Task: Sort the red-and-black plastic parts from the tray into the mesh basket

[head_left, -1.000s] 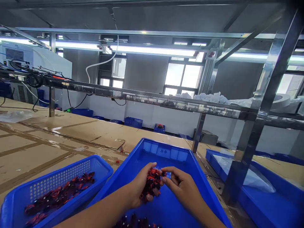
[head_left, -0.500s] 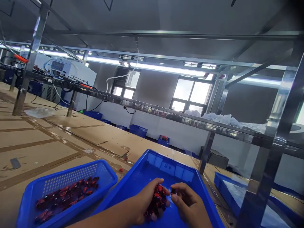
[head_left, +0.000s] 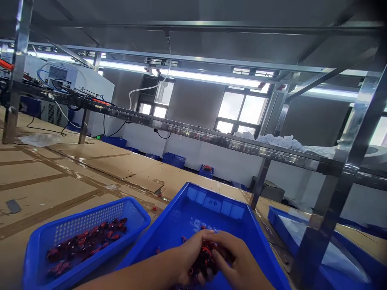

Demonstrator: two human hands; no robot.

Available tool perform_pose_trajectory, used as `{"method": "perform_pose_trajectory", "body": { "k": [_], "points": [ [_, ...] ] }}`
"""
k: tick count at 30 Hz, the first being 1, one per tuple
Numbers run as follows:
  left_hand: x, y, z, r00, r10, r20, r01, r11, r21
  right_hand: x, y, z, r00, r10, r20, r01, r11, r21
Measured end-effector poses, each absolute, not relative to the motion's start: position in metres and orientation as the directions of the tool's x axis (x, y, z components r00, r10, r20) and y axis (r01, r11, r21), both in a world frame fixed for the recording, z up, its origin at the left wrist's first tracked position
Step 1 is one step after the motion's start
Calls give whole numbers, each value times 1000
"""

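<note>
My left hand is cupped, palm up, around a heap of small red and black parts, glossy and too jumbled to make out singly. Over that heap curls my right hand, its thumb and fingers closed on the parts at the top. Both hands are above a large blue plastic tray. A few more red pieces lie on the tray floor beside my left wrist, partly hidden by the arm. To the left, a smaller blue perforated basket holds many of the same red and black parts.
Brown cardboard covers the taped worktop. A metal shelf rail crosses beyond the trays, with a metal post at right. Behind that post is another blue tray with white sheeting. Crumpled white material lies on the shelf.
My right hand has moved left from beside the heap onto it, meeting my left hand. Red pieces now show on the tray floor. The view has shifted slightly.
</note>
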State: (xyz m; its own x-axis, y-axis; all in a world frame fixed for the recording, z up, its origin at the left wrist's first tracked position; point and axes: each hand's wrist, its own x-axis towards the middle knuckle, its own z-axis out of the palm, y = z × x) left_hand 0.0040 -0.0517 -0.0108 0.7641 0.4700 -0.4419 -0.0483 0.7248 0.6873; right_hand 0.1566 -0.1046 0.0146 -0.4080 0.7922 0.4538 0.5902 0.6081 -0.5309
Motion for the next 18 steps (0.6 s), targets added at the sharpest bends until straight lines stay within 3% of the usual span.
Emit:
{"method": "perform_pose_trajectory", "body": {
  "k": [2,4,7,9,11,15,18],
  "points": [
    [5,-51,-13,761,463,-455,-34,728,685,156,-109,19,-463,765,447,603,642,-474],
    [4,-50,-14,777,432,-458,-24,747,664,156,-108,20,-434,783,445,607,619,-498],
    [3,-49,-14,803,416,-426,-47,758,651,156,-101,18,-224,876,427,493,480,-726],
    [2,-49,-13,803,432,-409,-77,757,648,157,-96,16,-98,945,311,283,326,-902],
    [1,-50,-12,800,438,-411,-92,766,637,159,-93,16,-66,978,197,53,200,-978],
    [1,-51,-11,780,461,-423,-106,763,637,166,-92,20,-119,985,122,-288,83,-954],
    [1,-52,-10,738,504,-449,-117,751,650,170,-92,23,-196,977,78,-417,-11,-909]
  ]
}}
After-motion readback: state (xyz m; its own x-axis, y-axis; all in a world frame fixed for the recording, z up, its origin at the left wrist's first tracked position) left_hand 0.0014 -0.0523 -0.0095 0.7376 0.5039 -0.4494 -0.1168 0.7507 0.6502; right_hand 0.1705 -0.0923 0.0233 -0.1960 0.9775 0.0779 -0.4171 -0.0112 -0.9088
